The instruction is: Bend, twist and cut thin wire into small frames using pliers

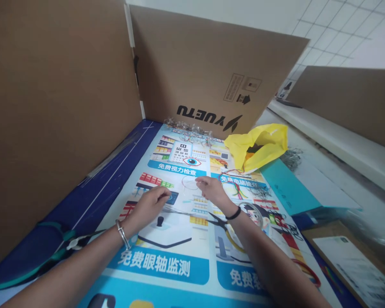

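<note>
My left hand (149,207), with a silver bangle at the wrist, hovers above the printed sheet. Its thumb and fingers are pinched together; what they hold, if anything, is too small to make out. Thin silvery wires (182,211) lie just below it. My right hand (213,192), wearing a black band, is closed at the fingertips on a thin pale loop of thread or wire (189,182). Scissors with yellow handles (232,239) lie partly hidden beneath my right forearm. Pliers with teal handles (55,256) lie on the left, partly behind my left forearm.
Cardboard walls (211,72) stand at the left and back. Clear small pieces (192,130) lie along the back. A yellow bag (259,145) is at the back right. Coloured cords (239,190), wire tangles (259,192) and black rings (291,229) lie right. A labelled parcel (349,261) sits front right.
</note>
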`<state>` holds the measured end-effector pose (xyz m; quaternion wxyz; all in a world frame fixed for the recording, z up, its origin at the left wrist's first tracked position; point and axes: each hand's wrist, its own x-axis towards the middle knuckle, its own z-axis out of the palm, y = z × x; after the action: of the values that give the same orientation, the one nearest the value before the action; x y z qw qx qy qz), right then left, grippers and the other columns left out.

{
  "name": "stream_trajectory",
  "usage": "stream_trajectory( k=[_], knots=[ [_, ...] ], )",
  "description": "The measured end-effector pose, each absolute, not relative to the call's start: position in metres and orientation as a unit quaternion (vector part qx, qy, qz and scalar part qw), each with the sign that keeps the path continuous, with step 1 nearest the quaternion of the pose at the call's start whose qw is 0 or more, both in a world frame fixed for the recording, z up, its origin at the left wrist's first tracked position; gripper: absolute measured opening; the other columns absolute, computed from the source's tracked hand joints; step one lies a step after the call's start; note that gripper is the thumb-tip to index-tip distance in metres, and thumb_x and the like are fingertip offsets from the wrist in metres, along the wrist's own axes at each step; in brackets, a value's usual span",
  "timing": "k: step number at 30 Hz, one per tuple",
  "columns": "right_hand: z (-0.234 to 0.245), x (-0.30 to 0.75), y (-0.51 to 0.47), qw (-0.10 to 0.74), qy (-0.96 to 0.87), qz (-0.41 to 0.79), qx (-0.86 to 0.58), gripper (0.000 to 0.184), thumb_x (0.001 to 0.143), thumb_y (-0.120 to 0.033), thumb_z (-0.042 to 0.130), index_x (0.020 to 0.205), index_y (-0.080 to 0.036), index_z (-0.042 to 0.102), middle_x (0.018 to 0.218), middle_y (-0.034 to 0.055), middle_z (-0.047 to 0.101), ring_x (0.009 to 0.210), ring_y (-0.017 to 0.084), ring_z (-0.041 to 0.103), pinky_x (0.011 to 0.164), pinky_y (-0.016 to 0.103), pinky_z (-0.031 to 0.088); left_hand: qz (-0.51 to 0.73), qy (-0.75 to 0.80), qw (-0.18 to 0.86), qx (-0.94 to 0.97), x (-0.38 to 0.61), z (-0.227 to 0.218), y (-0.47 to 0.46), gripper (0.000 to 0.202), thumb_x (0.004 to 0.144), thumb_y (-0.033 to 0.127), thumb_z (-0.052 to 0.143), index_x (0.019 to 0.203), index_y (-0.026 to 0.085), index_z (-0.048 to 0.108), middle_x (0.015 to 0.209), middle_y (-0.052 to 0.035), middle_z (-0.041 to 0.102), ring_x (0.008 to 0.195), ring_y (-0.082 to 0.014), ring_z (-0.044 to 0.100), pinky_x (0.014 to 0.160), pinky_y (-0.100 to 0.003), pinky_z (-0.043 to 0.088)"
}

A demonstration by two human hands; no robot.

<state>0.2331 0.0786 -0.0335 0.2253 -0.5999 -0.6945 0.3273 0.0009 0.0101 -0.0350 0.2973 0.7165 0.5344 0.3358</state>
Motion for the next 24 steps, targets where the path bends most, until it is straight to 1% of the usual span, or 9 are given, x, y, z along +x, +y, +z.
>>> stream_trajectory(
  k=[4,6,8,9,11,13,15,19,24],
  knots=[
    [-0.028,0.234,0.087,0.199,-0.722,0.275,-0.603,0.024,0.085,-0.026,0.047,0.099,-0.019,0.064,0.066,-0.0008,0.063,0.055,0.013,0.06,0.057,0.023,0.046,0.327,0.519,0.279,0.739,0.0,-0.036,0.01,0.015,0.083,0.013,0.045,0.083,0.019,0.059,0.082,-0.0001,0.063,0.077,-0.0146,0.058,0.072,-0.027,0.043],
    [-0.02,0.234,0.087,0.19,-0.737,0.239,-0.603,0.023,0.084,-0.025,0.051,0.101,-0.018,0.064,0.081,0.0037,0.066,0.075,0.017,0.063,0.069,0.026,0.047,0.317,0.523,0.275,0.742,-0.001,-0.036,0.01,0.015,0.083,0.012,0.045,0.083,0.019,0.058,0.082,-0.0002,0.062,0.078,-0.0148,0.058,0.072,-0.027,0.044],
    [-0.01,0.234,0.08,0.183,-0.75,0.199,-0.603,0.027,0.083,-0.025,0.054,0.107,-0.017,0.062,0.103,0.0098,0.063,0.097,0.022,0.058,0.08,0.03,0.043,0.307,0.528,0.275,0.743,-0.002,-0.036,0.01,0.014,0.083,0.012,0.046,0.085,0.019,0.058,0.083,-0.0004,0.062,0.078,-0.015,0.058,0.072,-0.027,0.044],
    [-0.005,0.233,0.073,0.175,-0.757,0.178,-0.604,0.027,0.083,-0.024,0.054,0.107,-0.016,0.062,0.11,0.0121,0.06,0.101,0.024,0.056,0.082,0.031,0.042,0.301,0.529,0.275,0.744,-0.002,-0.035,0.009,0.013,0.083,0.013,0.047,0.087,0.019,0.058,0.085,-0.0007,0.062,0.079,-0.0153,0.058,0.073,-0.028,0.045],
    [0.004,0.23,0.055,0.112,-0.807,0.101,-0.571,0.023,0.087,-0.027,0.05,0.103,-0.018,0.063,0.108,0.011,0.06,0.096,0.022,0.058,0.078,0.03,0.042,0.287,0.527,0.275,0.752,-0.004,-0.034,0.009,0.013,0.084,0.015,0.049,0.091,0.02,0.059,0.09,-0.0016,0.062,0.083,-0.0162,0.058,0.075,-0.029,0.045],
    [0.008,0.226,0.034,0.052,-0.854,0.106,-0.507,0.017,0.089,-0.026,0.049,0.094,-0.02,0.065,0.095,0.0067,0.063,0.091,0.019,0.058,0.076,0.028,0.042,0.27,0.515,0.271,0.767,-0.005,-0.031,0.008,0.014,0.085,0.017,0.05,0.095,0.02,0.06,0.095,-0.0024,0.062,0.089,-0.0172,0.058,0.079,-0.03,0.045],
    [0.008,0.222,0.016,0.016,-0.881,0.114,-0.459,0.013,0.087,-0.026,0.054,0.092,-0.021,0.065,0.09,0.0051,0.063,0.091,0.019,0.058,0.075,0.027,0.042,0.246,0.497,0.269,0.787,-0.006,-0.028,0.007,0.014,0.086,0.02,0.051,0.097,0.021,0.06,0.098,-0.0023,0.061,0.093,-0.0178,0.056,0.081,-0.03,0.044],
    [-0.003,0.218,-0.001,0.016,-0.893,0.088,-0.44,0.014,0.083,-0.024,0.06,0.095,-0.017,0.063,0.093,0.0074,0.061,0.095,0.023,0.055,0.077,0.031,0.043,0.195,0.482,0.241,0.819,-0.003,-0.023,0.004,0.014,0.085,0.021,0.055,0.098,0.02,0.06,0.096,-0.0023,0.058,0.093,-0.0192,0.054,0.079,-0.031,0.044],
    [-0.016,0.218,0.001,0.04,-0.897,0.088,-0.432,0.005,0.085,-0.018,0.057,0.087,-0.016,0.061,0.089,0.0065,0.06,0.09,0.021,0.054,0.076,0.031,0.043,0.151,0.475,0.164,0.851,0.004,-0.026,-0.002,0.01,0.089,0.019,0.05,0.087,0.017,0.059,0.087,-0.0035,0.057,0.085,-0.0196,0.052,0.074,-0.032,0.044]
  ],
)
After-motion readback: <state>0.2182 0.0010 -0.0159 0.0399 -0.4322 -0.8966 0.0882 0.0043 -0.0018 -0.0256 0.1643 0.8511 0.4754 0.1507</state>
